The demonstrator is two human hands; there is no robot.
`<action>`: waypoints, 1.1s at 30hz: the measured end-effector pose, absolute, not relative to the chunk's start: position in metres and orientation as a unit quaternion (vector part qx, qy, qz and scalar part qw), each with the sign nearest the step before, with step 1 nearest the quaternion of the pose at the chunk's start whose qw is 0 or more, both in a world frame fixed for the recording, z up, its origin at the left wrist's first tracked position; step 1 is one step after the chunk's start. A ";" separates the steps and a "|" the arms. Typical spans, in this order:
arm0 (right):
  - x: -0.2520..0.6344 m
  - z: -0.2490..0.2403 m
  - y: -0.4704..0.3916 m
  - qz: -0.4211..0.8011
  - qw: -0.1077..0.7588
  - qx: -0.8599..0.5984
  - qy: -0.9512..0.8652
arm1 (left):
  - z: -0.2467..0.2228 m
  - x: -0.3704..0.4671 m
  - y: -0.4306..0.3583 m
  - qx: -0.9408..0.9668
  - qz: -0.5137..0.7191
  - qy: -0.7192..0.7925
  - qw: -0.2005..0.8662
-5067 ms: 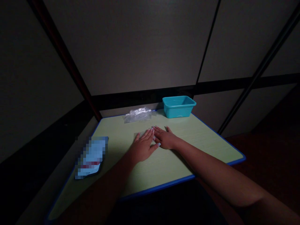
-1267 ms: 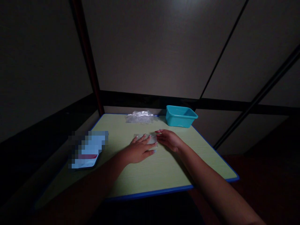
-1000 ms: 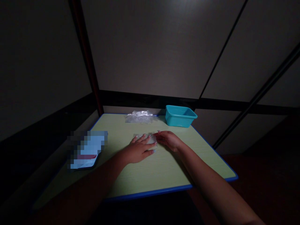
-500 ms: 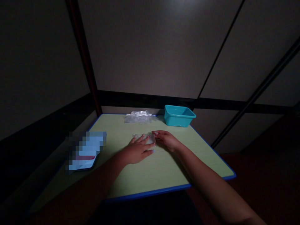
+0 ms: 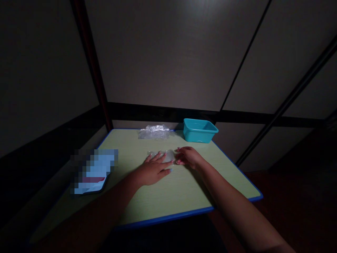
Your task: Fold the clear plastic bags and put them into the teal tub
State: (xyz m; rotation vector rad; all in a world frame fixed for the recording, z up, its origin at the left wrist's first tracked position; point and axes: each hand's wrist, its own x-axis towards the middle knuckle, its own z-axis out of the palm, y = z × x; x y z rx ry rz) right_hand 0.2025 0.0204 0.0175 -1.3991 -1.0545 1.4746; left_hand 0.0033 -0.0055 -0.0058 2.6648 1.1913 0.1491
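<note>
Head view — left hand (image 5: 154, 173) splayed on filmy clear plastic (image 5: 169, 156), right hand (image 5: 191, 157) loosely cupped beside — contact unclear.

1. We saw one piece of clear plastic (image 5: 169, 156), thin and colourless, with a faint shine.
2. We made out a roughly rectangular outline, longer from side to side, though part of it was covered.
3. We found it lying flat, nearer to us than the turquoise tub (image 5: 200, 135), to its left and clearly apart from it.
4. We could not tell whether it was a sheet or a bag.
</note>
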 end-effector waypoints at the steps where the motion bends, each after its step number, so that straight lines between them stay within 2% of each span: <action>1: 0.202 0.018 0.020 0.592 0.404 -0.557 -0.420 | -0.005 0.003 -0.006 0.906 0.050 0.406 0.110; 6: 0.200 0.015 0.020 0.606 0.388 -0.534 -0.444 | -0.006 0.003 -0.005 0.904 0.048 0.409 0.114; 12: 0.196 0.005 0.023 0.559 0.364 -0.528 -0.526 | -0.006 0.004 -0.006 0.904 0.045 0.409 0.113; 16: 0.192 -0.007 0.030 0.466 0.363 -0.546 -0.594 | -0.004 0.007 -0.010 0.909 0.043 0.399 0.114; 24: 0.190 -0.010 0.033 0.183 0.309 -0.608 -0.708 | -0.009 0.007 -0.009 0.917 0.042 0.385 0.093; 33: 0.185 0.003 0.025 0.149 0.255 -0.637 -0.712 | -0.009 0.008 -0.005 0.920 0.002 0.390 0.043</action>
